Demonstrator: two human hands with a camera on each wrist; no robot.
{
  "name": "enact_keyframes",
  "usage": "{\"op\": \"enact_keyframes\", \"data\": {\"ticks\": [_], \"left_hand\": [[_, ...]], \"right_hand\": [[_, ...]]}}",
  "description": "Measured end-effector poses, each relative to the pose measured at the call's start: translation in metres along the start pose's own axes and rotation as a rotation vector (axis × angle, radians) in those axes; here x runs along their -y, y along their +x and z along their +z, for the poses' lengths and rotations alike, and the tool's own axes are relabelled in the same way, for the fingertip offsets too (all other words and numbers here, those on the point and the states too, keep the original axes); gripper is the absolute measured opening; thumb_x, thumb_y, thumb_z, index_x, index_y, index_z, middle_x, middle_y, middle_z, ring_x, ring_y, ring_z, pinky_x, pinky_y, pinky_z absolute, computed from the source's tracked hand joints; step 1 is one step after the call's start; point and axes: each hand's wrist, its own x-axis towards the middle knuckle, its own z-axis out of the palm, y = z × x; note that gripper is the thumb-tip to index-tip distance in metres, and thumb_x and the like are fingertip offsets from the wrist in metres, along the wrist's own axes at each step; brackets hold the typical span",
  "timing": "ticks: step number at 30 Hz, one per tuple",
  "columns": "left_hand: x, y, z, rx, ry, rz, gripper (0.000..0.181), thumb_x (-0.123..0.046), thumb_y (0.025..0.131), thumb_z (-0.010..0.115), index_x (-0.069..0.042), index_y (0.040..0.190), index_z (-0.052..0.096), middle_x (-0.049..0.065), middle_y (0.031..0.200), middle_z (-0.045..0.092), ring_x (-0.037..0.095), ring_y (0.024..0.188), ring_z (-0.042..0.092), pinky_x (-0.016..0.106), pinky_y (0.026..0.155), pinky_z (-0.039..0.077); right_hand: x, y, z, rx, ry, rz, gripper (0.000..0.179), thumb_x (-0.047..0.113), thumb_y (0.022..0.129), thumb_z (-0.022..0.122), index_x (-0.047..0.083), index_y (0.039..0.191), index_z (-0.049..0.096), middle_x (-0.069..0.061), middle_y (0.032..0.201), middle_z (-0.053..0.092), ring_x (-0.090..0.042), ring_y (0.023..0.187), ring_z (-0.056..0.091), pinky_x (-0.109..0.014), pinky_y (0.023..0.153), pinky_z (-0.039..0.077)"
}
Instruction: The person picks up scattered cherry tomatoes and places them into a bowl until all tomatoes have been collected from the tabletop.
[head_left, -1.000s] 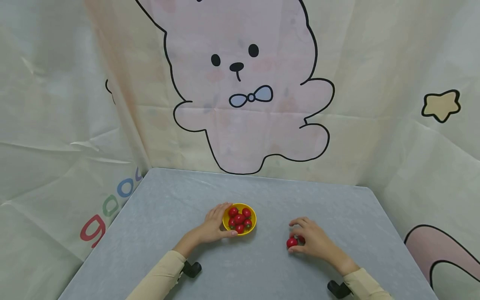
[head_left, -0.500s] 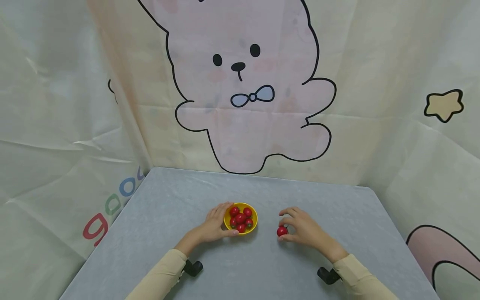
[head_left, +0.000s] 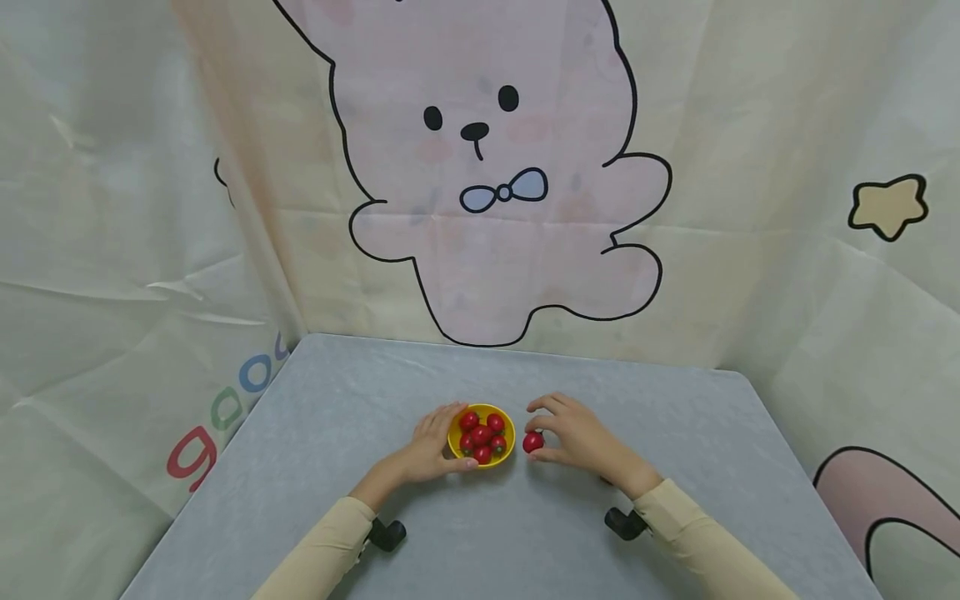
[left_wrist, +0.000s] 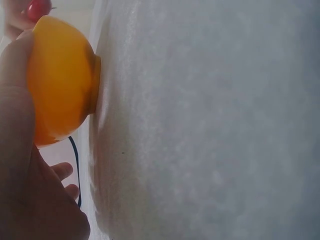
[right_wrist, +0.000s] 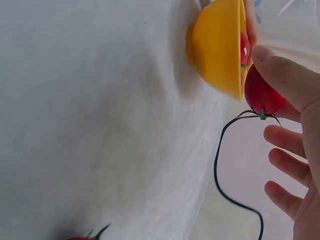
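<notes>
A yellow bowl (head_left: 510, 437) with several red cherry tomatoes (head_left: 481, 435) in it stands on the grey cloth. My left hand (head_left: 429, 452) grips the bowl's left side, thumb at the near rim and fingers at the far rim. Just right of the bowl, my right hand (head_left: 573, 437) pinches another cherry tomato (right_wrist: 262, 92) between thumb and fingers. Its green stem end shows in the right wrist view, where the other fingers are spread. In the left wrist view the held tomato (left_wrist: 38, 9) appears beyond the bowl (left_wrist: 62, 80).
At the bottom edge of the right wrist view lies one more red tomato (right_wrist: 82, 238) with a green stem, mostly cut off. The grey-covered table (head_left: 360, 375) ends at a printed cloth backdrop (head_left: 712, 275). Black wrist mounts (head_left: 625, 523) sit under both forearms.
My right hand has carried the pinched cherry tomato leftward and away from me, close to the bowl's right side. The left hand and the bowl stay in place.
</notes>
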Motion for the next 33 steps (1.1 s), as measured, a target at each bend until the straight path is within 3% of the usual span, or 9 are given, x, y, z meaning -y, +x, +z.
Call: {"op": "enact_keyframes", "data": {"ticks": [5, 15, 25, 33], "left_hand": [[0.000, 0.000, 0.000, -0.007, -0.001, -0.007, 0.101, -0.065, 0.081, 0.068, -0.021, 0.157, 0.019, 0.008, 0.165, 0.023, 0.037, 0.152, 0.018, 0.061, 0.123, 0.011], [0.003, 0.000, 0.002, -0.007, -0.005, 0.015, 0.101, -0.067, 0.081, 0.066, -0.021, 0.157, 0.018, 0.008, 0.164, 0.024, 0.039, 0.150, 0.019, 0.064, 0.122, 0.012], [0.005, -0.005, -0.003, 0.010, -0.034, 0.016, 0.105, -0.064, 0.083, 0.066, -0.016, 0.159, 0.011, 0.011, 0.165, 0.020, 0.041, 0.151, 0.016, 0.065, 0.121, 0.010], [0.012, -0.005, -0.005, 0.000, -0.001, 0.019, 0.108, -0.067, 0.082, 0.066, -0.016, 0.159, 0.011, 0.011, 0.166, 0.018, 0.043, 0.151, 0.014, 0.066, 0.121, 0.010]], "right_hand": [[0.007, 0.017, -0.002, 0.005, -0.009, -0.043, 0.034, 0.046, 0.077, 0.082, 0.025, 0.102, 0.074, 0.001, 0.121, 0.065, -0.021, 0.115, 0.059, -0.043, 0.098, 0.053], [0.022, 0.044, 0.003, 0.083, -0.013, -0.040, 0.037, 0.049, 0.080, 0.078, 0.025, 0.108, 0.074, -0.003, 0.127, 0.065, -0.020, 0.120, 0.056, -0.044, 0.104, 0.051], [0.032, 0.067, 0.009, 0.080, 0.015, -0.082, 0.040, 0.049, 0.082, 0.076, 0.023, 0.113, 0.074, -0.003, 0.127, 0.065, -0.021, 0.121, 0.054, -0.046, 0.105, 0.049], [0.040, 0.080, 0.015, 0.098, 0.033, -0.132, 0.038, 0.047, 0.083, 0.076, 0.024, 0.113, 0.073, -0.006, 0.127, 0.065, -0.022, 0.121, 0.054, -0.047, 0.104, 0.050]]}}
